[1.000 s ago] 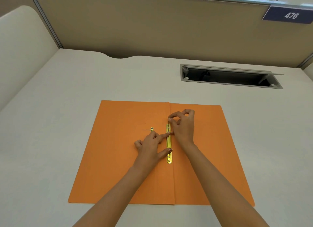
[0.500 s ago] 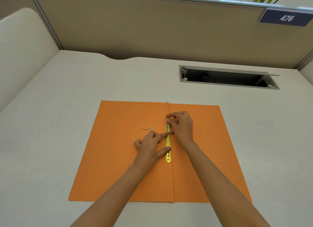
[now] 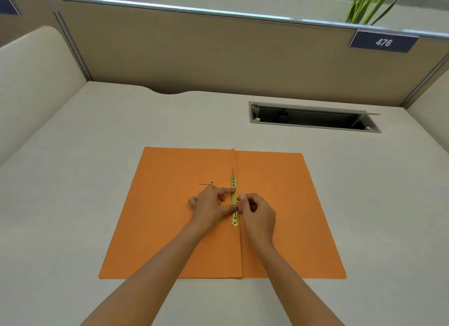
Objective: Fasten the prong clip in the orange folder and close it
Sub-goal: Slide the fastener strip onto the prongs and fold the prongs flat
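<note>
**Open orange folder, brass clip along the fold**

The orange folder (image 3: 175, 218) lay fully open and flat on the pale desk (image 3: 73, 180), its two leaves spread left and right of a centre crease that ran away from the person. The card was plain, matte and unmarked. The prong clip (image 3: 234, 205), a narrow strip of shiny yellow metal with small holes near both ends, lay lengthwise on the crease, about midway along it. A thin prong stood up from the strip's far end. A small metal piece (image 3: 212, 182) sat on the left leaf, just left of the strip, with a fine dark line running left from it.

The left hand (image 3: 210, 205) rested on the left leaf, forefinger and thumb spread apart, each tip pressing the strip from the left side. The right hand (image 3: 258, 212) sat just right of the strip, its fingers curled in and its thumb and forefinger drawn together at the strip's edge; whether they pinched anything could not be told.

Beyond the folder, a cable hatch (image 3: 313, 118) stood open in the desk, and a plate reading 476 (image 3: 384, 42) hung on the partition.
</note>
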Available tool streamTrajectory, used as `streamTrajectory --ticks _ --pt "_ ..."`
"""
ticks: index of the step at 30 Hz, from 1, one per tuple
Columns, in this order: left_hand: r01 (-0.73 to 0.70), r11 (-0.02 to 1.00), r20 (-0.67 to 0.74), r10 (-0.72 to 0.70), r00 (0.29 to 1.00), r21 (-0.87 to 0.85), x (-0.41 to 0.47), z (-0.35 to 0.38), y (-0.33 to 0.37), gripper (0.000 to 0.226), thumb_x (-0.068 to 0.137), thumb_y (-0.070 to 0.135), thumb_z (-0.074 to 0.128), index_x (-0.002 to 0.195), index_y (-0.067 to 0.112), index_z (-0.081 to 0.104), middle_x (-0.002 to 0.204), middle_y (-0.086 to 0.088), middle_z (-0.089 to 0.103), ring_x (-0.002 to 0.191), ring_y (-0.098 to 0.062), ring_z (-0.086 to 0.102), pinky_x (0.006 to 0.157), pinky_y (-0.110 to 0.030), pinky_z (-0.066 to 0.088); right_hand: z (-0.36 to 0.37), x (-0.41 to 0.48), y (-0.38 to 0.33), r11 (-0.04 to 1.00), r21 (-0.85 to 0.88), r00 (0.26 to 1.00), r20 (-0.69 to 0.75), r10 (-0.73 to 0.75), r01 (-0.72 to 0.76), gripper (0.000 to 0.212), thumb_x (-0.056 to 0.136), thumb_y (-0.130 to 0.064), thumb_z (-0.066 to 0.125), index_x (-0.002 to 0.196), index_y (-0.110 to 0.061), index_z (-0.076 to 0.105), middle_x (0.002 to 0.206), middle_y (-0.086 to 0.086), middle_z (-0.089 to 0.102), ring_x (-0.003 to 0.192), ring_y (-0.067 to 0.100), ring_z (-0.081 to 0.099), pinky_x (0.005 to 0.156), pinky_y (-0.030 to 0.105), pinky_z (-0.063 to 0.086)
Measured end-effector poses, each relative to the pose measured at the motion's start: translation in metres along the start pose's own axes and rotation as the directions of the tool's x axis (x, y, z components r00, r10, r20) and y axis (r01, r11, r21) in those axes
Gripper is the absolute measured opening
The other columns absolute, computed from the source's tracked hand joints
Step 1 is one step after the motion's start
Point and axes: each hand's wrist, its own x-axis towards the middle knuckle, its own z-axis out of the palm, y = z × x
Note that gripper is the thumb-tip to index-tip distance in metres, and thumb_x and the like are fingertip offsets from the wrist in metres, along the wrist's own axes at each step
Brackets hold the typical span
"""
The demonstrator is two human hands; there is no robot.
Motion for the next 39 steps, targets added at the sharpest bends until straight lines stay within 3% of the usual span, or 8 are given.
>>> streamTrajectory --ticks 5,9,14,18,26,30,34,39 --pt "-0.005 1.000 0.011 0.005 1.000 -0.013 -0.003 -0.003 0.004 0.042 0.073 0.047 0.070 0.113 0.048 0.061 0.088 0.011 0.052 0.083 -0.005 0.050 0.073 -0.033 0.021 -0.009 -0.028 -0.006 0.999 0.039 1.000 -0.003 -0.005 0.005 0.021 0.088 -0.038 0.062 0.079 -0.021 0.070 0.077 -0.006 0.069 0.073 0.004 0.063 0.060 0.012 0.043" --pt "0.009 1.000 0.028 -0.008 1.000 -0.014 -0.004 -0.006 0.007 0.041 0.075 0.037 0.069 0.115 0.043 0.063 0.086 0.011 0.052 0.082 -0.008 0.052 0.073 -0.035 0.022 -0.013 -0.038 -0.012 0.994 0.102 0.997 0.056 -0.053 0.047 0.020 0.082 -0.042 0.068 0.085 -0.022 0.073 0.082 -0.007 0.068 0.076 0.002 0.064 0.065 0.007 0.046" --pt "0.011 1.000 0.026 -0.011 1.000 0.000 -0.003 -0.006 0.008 0.043 0.075 0.039 0.072 0.116 0.043 0.063 0.086 0.011 0.053 0.083 -0.007 0.051 0.075 -0.035 0.024 -0.013 -0.043 -0.006 0.986 -0.026 0.981 0.104 -0.161 0.165 0.019 0.078 -0.034 0.073 0.093 -0.023 0.071 0.089 -0.008 0.066 0.083 0.004 0.065 0.074 0.021 0.055" --pt "0.012 1.000 0.019 -0.012 1.000 -0.010 -0.004 -0.006 0.008 0.045 0.072 0.040 0.074 0.115 0.044 0.062 0.086 0.012 0.053 0.083 -0.006 0.050 0.074 -0.035 0.023 -0.014 -0.041 -0.004 0.951 -0.174 0.967 0.055 -0.249 0.255 0.007 0.083 -0.017 0.068 0.088 -0.018 0.072 0.085 -0.004 0.070 0.077 0.012 0.065 0.069 0.033 0.055" --pt "0.035 0.999 0.015 -0.035 0.999 -0.014 -0.003 -0.005 0.008 0.048 0.069 0.042 0.077 0.114 0.044 0.062 0.084 0.012 0.052 0.083 -0.006 0.050 0.076 -0.035 0.023 -0.017 -0.043 -0.003 0.927 -0.279 0.966 0.012 -0.259 0.252 0.009 0.084 -0.011 0.068 0.089 -0.013 0.075 0.081 0.002 0.067 0.078 0.021 0.062 0.066 0.033 0.051" --pt "0.049 0.999 0.013 -0.049 0.999 -0.018 -0.002 -0.004 0.009 0.048 0.068 0.043 0.077 0.114 0.044 0.063 0.086 0.011 0.054 0.084 -0.006 0.051 0.076 -0.035 0.024 -0.013 -0.044 -0.009 0.920 -0.332 0.977 0.047 -0.207 0.210 0.011 0.087 -0.009 0.063 0.091 -0.009 0.074 0.086 0.005 0.063 0.083 0.022 0.059 0.068 0.030 0.048" --pt "0.050 0.998 0.014 -0.050 0.999 -0.028 -0.003 -0.003 0.009 0.046 0.069 0.040 0.077 0.113 0.043 0.064 0.086 0.011 0.054 0.083 -0.007 0.051 0.075 -0.035 0.023 -0.012 -0.040 -0.021 0.877 -0.419 0.971 0.146 -0.192 0.236 0.017 0.090 -0.005 0.055 0.094 -0.004 0.072 0.090 0.010 0.061 0.088 0.026 0.057 0.072 0.036 0.048" --pt "0.051 0.997 0.016 -0.050 0.999 -0.065 -0.004 -0.002 0.009 0.045 0.068 0.038 0.078 0.112 0.041 0.065 0.084 0.011 0.052 0.081 -0.007 0.049 0.074 -0.035 0.022 -0.009 -0.038 -0.032 0.771 -0.547 0.946 0.198 -0.258 0.325 0.014 0.083 0.007 0.057 0.079 0.001 0.068 0.077 0.013 0.054 0.077 0.030 0.053 0.053 0.035 0.037"
